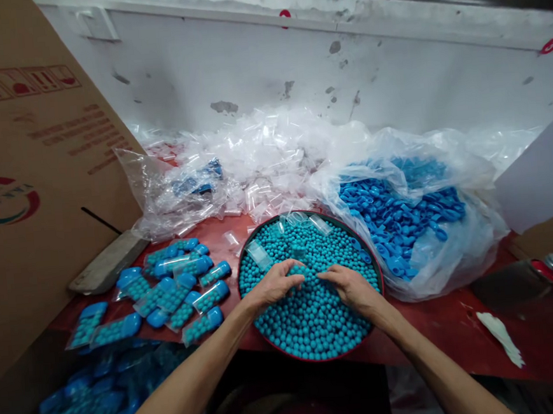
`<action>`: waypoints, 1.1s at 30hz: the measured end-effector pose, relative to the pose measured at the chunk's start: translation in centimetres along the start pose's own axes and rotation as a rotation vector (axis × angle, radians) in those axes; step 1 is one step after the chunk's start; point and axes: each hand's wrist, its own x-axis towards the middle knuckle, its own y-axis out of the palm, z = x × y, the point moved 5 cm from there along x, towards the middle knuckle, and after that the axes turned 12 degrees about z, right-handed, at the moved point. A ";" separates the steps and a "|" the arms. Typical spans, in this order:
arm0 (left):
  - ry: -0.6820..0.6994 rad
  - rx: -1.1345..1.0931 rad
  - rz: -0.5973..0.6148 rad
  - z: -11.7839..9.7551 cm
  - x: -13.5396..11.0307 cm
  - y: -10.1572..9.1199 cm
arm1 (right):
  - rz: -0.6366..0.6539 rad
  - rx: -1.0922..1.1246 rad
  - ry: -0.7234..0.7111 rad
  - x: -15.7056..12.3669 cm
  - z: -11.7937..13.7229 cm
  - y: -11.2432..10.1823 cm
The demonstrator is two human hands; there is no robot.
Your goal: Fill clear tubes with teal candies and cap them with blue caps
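A round tray with a dark red rim is filled with turquoise beads. My left hand is over its middle, thumb and fingers curled around a small clear plastic container with beads at its mouth. Close by on the right, my right hand reaches down to the beads with its fingertips bent together; what they pinch, if anything, is too small to make out. Empty clear containers lie on the beads, and a few blue caps sit at the tray's right side.
Filled containers with blue caps lie left of the tray. A plastic bag of blue caps stands right, clear containers are heaped behind. A cardboard box borders the left; a dark bottle lies right on the red table.
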 end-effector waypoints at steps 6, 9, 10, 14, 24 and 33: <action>0.071 -0.002 0.028 -0.5 -0.3 0.8 | -0.319 0.320 -0.042 0.6 1.9 -1.9; 0.104 -0.047 0.041 -0.6 -0.6 1.1 | -0.292 0.433 -0.065 0.8 2.6 -1.4; 0.099 -0.059 0.041 -0.6 -0.7 1.2 | -0.272 0.457 -0.060 0.7 2.6 -1.3; 0.080 -0.077 0.034 -0.4 -0.9 1.6 | -0.211 0.588 0.030 0.2 1.8 -0.9; 0.209 -0.147 -0.083 -1.0 -1.3 2.9 | -0.363 0.720 0.093 0.3 3.2 -0.4; 0.170 -0.273 -0.163 -1.4 -1.6 3.6 | -0.466 0.760 0.059 -0.6 4.1 0.3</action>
